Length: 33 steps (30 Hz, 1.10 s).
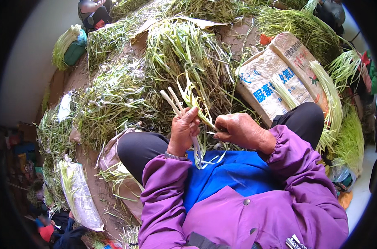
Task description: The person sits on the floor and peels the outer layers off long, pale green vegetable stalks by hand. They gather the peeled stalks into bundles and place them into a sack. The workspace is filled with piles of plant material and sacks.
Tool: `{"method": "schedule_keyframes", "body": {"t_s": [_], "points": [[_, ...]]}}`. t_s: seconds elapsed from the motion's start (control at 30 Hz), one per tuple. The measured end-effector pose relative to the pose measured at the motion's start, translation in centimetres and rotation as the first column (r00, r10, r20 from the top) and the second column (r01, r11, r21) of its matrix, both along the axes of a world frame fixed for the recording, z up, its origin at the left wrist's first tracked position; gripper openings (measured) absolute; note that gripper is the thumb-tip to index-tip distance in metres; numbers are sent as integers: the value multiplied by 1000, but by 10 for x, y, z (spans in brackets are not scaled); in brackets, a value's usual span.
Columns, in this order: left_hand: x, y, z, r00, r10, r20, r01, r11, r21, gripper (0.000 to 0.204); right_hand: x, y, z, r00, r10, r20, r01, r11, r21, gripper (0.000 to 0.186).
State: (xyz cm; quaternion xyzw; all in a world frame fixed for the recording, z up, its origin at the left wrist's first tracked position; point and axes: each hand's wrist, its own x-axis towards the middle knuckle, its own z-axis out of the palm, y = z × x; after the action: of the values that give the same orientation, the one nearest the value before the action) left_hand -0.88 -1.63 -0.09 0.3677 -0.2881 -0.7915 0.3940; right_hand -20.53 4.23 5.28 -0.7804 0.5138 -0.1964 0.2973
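In front of my lap, my left hand (183, 128) is closed round a few pale stalks (171, 101) that look like garlic shoots. Their white ends stick up above the fist and limp, pale strips (198, 149) hang below it. Just to the right, my right hand (243, 132) is closed in a pinch at the lower end of a yellow-green leafy shoot (192, 97). The leaves of that shoot lean up and left, passing close behind my left fingers. Beyond both hands rises a big heap of green shoots (176, 54).
A printed woven sack (267, 79) with bundles of trimmed pale shoots (327, 93) lies to the right. More loose greens (109, 108) cover the left side, near a white sack (78, 191). Other people (95, 12) sit around the edges. A blue apron (234, 170) covers my lap.
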Motion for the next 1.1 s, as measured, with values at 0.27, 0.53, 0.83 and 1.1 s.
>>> {"method": "schedule_keyframes", "body": {"t_s": [0.27,0.53,0.83,1.1], "points": [[-3,11,41,991,93,-97,-104,989,-109,11,-14,-23,9,677,-340,653,-57,860,507,21],[-14,10,17,968,218,122,-197,966,-167,10,22,-43,-36,600,-406,689,13,866,499,17],[5,-12,5,886,454,-92,-445,890,103,21,-5,-57,-41,281,-621,732,193,784,590,13],[56,-35,7,736,653,-182,-637,758,141,27,-151,-63,-26,-209,-383,900,312,846,433,16]]}}
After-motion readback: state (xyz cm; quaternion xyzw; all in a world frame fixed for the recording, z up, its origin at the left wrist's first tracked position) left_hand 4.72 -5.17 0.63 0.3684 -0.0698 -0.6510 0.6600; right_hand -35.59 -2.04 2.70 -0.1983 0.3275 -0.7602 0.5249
